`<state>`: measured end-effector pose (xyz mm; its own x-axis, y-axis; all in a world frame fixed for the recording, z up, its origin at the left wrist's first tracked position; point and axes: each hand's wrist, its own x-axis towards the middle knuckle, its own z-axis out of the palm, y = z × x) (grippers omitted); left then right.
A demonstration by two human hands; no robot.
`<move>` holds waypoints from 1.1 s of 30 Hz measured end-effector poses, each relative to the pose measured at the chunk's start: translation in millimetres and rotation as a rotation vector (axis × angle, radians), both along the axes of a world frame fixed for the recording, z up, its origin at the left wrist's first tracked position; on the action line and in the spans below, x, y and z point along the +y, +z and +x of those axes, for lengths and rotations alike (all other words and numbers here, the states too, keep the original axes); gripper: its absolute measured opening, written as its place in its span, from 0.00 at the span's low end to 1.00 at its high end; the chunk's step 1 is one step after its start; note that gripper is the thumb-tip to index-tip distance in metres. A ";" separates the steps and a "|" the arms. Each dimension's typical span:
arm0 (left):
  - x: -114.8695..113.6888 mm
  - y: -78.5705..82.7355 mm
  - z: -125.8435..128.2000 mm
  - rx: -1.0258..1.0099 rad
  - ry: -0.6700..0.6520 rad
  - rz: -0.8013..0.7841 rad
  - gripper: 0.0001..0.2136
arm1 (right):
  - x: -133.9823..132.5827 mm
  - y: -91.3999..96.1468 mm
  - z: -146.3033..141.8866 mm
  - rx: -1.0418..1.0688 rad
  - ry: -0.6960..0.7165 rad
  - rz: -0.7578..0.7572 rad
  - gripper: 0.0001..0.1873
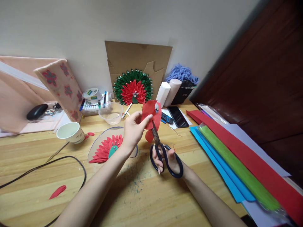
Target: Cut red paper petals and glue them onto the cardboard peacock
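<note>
My left hand point(133, 129) pinches a piece of red paper point(149, 110) between thumb and fingers, above the middle of the table. In my right hand point(171, 160) are black-handled scissors point(155, 135), thumb and fingers through the loops. Their blade tips reach the paper's lower edge, and a curled strip of it hangs beside them. Partly behind my left wrist lies a rounded cardboard piece point(98, 142) with red petals point(104, 149) and a green bird-like shape point(113, 152). A loose red petal point(58, 191) lies at the lower left.
A finished-looking green and red peacock point(134, 88) leans on cardboard point(139, 52). A paper cup point(71, 132), clear bowl point(111, 113), markers point(104, 101), and black cable point(82, 170) are leftward. A phone point(178, 116) and coloured sheets point(236, 157) lie rightward.
</note>
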<state>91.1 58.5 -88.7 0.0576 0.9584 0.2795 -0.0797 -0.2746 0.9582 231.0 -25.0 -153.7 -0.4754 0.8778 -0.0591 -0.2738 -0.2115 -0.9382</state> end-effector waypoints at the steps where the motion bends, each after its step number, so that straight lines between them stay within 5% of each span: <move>1: 0.5 -0.3 -0.2 -0.002 -0.007 0.002 0.11 | 0.1 -0.2 0.1 -0.003 -0.004 0.003 0.39; 14: 3.7 10.0 -7.9 0.035 -0.026 -0.059 0.12 | 0.6 -4.6 2.5 0.019 0.050 -0.014 0.39; 25: 2.9 -0.6 -2.8 0.049 0.017 -0.039 0.11 | 0.4 4.9 -5.2 0.055 0.058 -0.017 0.44; 33: 2.8 1.8 -3.9 0.076 -0.007 -0.029 0.11 | 1.1 -9.4 -4.7 0.111 0.047 -0.053 0.41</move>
<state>87.2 61.3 -86.9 0.0837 0.9657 0.2458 -0.0086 -0.2459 0.9692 226.3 -23.8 -163.1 -0.5224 0.8512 -0.0496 -0.3639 -0.2752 -0.8899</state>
